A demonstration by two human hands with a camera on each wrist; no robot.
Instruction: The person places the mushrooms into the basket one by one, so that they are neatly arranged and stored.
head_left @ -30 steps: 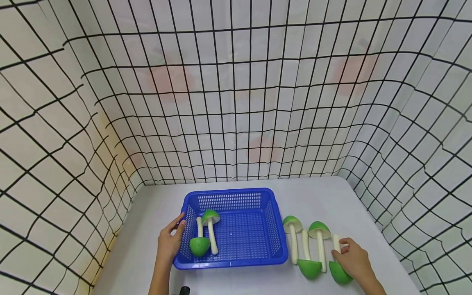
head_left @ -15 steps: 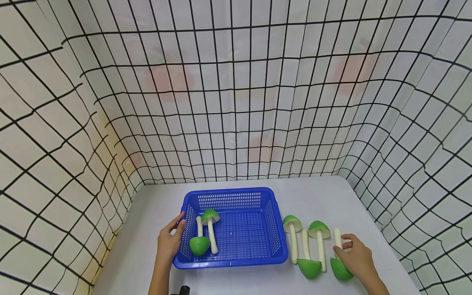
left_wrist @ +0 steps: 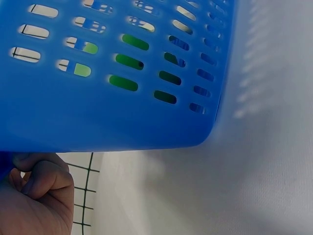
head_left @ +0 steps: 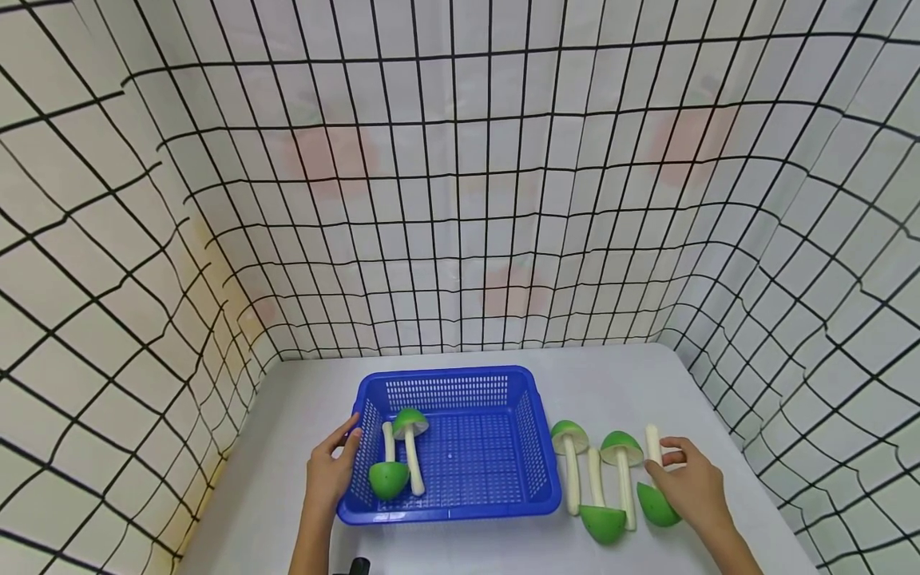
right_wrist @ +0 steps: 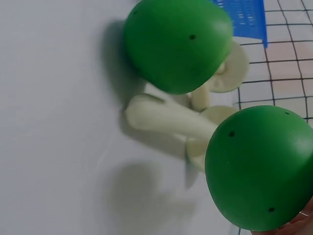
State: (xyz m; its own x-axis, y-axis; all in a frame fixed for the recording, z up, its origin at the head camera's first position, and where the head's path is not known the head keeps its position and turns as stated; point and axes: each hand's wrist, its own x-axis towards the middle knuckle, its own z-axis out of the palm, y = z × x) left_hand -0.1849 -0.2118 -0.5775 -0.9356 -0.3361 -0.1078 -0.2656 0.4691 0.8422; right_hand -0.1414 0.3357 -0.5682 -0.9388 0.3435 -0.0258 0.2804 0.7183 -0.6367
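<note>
My left hand (head_left: 331, 471) grips the left rim of a blue plastic basket (head_left: 449, 515); in the left wrist view its fingers bend at the rim below the slotted wall (left_wrist: 98, 122). Inside the basket lie two toy mushrooms, one cap-down (head_left: 389, 481) and one cap-up (head_left: 410, 421), side by side at the left. My right hand (head_left: 693, 483) pinches the white stem of another green-capped mushroom (head_left: 657, 505), its cap toward me. In the right wrist view this mushroom's cap (right_wrist: 259, 169) looms large, with a separate shadow on the table; the hand is mostly hidden behind it.
Three more mushrooms lie in a row between basket and right hand: one cap away (head_left: 570, 437), one cap toward me (head_left: 604, 524), one cap away (head_left: 622, 449). Black netting (head_left: 460, 220) over pale cloth walls surrounds the white table (head_left: 287, 399). A small black object (head_left: 360, 566) shows at the front edge.
My right hand has moved away from me with the mushroom, then slightly left, nearer the row. My left hand and the basket have stayed in place.
</note>
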